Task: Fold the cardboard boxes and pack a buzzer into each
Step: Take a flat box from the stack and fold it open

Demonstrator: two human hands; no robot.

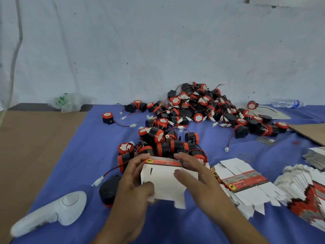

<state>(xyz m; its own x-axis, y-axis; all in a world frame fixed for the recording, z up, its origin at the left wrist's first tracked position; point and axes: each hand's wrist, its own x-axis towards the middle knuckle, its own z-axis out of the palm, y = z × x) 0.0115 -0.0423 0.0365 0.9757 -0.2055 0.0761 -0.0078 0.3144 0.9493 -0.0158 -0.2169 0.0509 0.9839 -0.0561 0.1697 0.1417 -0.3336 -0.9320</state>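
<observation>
Both hands hold one half-folded cardboard box point(163, 180) just above the blue cloth point(175, 228) on the counter, near centre. The box's white inner face is toward the camera, its red printed strip on the far top edge, and its flaps hang loose at the near bottom. Left hand point(133, 184) pinches the box's left side, thumb on the white face, fingers point(136, 162) curled round the far side. Right hand point(197, 175) grips the right side, thumb on the face, fingers lying close together over the top edge.

Just beyond the box is a cluster of red-and-black buzzers point(158, 145); a bigger pile point(202, 110) lies far, by the wall. One black buzzer point(109, 191) lies just left of the left hand. A stack of flat boxes point(244, 182) sits right of the hands, a fanned stack point(307, 194) farther right. White controller point(52, 210) near left. Water bottle point(288, 103) far right.
</observation>
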